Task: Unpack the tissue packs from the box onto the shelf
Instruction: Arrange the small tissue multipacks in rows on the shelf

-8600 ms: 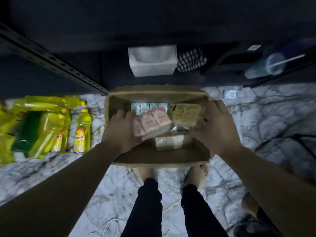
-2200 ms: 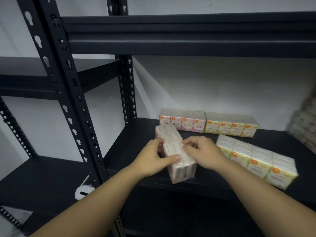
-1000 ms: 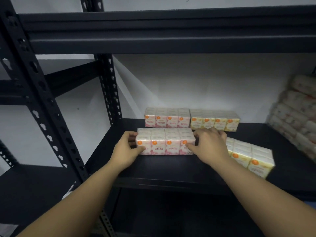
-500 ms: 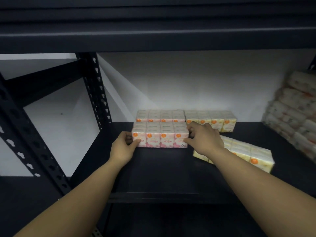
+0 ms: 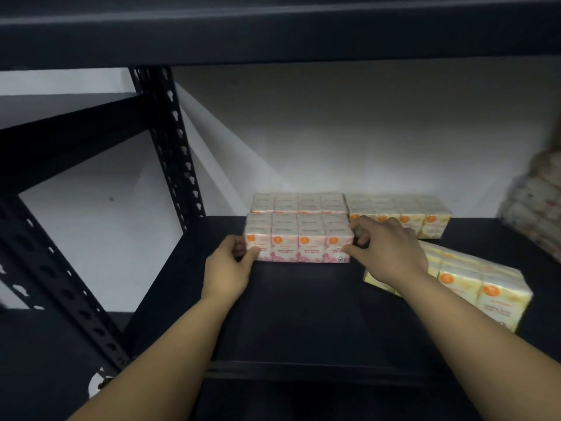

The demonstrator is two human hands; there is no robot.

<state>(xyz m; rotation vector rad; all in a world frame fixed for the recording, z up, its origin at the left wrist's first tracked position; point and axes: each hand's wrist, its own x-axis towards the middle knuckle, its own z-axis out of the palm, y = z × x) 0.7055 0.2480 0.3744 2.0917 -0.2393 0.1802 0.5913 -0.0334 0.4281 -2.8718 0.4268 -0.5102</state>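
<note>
A pink tissue pack (image 5: 299,240) lies on the black shelf (image 5: 303,314), directly in front of a second pink pack (image 5: 299,203) at the back wall. My left hand (image 5: 229,270) grips its left end with thumb on the front. My right hand (image 5: 388,250) holds its right end with curled fingers. A yellow pack (image 5: 403,212) stands at the back beside the rear pink one. Another yellow pack (image 5: 473,284) lies askew under my right forearm. The box is out of view.
A perforated black upright (image 5: 173,141) stands left of the packs, with a diagonal brace (image 5: 69,138) and a second post (image 5: 60,287) nearer me. The upper shelf (image 5: 273,28) hangs low overhead. Blurred stacked packs (image 5: 537,202) fill the far right.
The pink pack came from the box to the shelf, was turned to face front and was slid back against the rear pink pack. Both hands stay on its ends.
</note>
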